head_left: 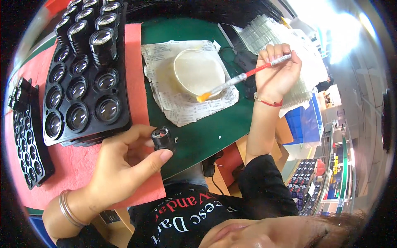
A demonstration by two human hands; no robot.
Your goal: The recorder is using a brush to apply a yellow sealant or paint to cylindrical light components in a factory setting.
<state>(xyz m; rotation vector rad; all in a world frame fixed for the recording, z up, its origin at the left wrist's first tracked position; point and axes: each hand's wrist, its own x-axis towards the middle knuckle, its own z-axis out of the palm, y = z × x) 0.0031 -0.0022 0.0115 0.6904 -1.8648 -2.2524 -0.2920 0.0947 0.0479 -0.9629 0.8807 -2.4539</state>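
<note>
Has at the far left, along the edge of a pink cloth (pixel 147 184), a small black tray (pixel 29 151) with rows of round pockets, and beside its upper end a cluster of small black barrels (pixel 17 94). Has next to it, on the same cloth, a larger black tray (pixel 89 89) lying on a stack of similar trays, with shiny round glass in the nearer pockets and tall black lens barrels (pixel 78 35) upright in the farther rows. Reaches in from the lower left with the left hand (pixel 120 165), silver bangles (pixel 67 208) around the wrist, fingers clamped on a short black lens barrel (pixel 162 139), its glass end up, just right of the cloth and over the green desk (pixel 198 142); cannot tell whether barrel and desk touch. Has farther right, on printed paper sheets (pixel 180 115), a round whitish dish (pixel 198 72). Holds a red-handled brush (pixel 252 72) aslant over the sheets in the right hand (pixel 279 76), fingers closed around the handle's upper end, yellow bristles at the dish's near rim; cannot tell whether touching. Has beyond the right hand a stack of pale clear strips (pixel 264 33), and below them a blue bin (pixel 304 124).
</note>
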